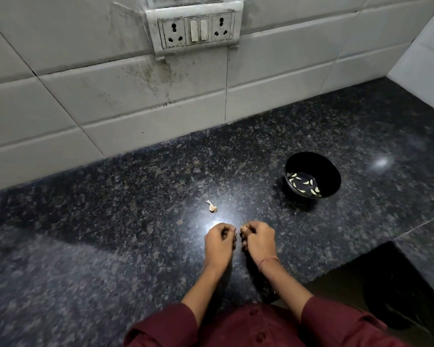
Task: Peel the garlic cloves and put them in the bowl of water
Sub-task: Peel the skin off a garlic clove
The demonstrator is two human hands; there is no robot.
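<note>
A black bowl (332,176) stands on the dark granite counter (110,221) at the right, with water and several peeled garlic cloves (305,186) in it. My left hand (219,240) and my right hand (257,237) rest side by side on the counter in front of me, both with fingers curled in. They sit well short and left of the bowl. Whatever lies inside the curled fingers is hidden. A small scrap of garlic skin and stem (212,207) lies on the counter just beyond my left hand.
A tiled wall rises behind the counter with a socket and switch plate (197,28). The counter steps back in a dark cut-out (386,284) at the lower right. My maroon sleeves fill the bottom of the view.
</note>
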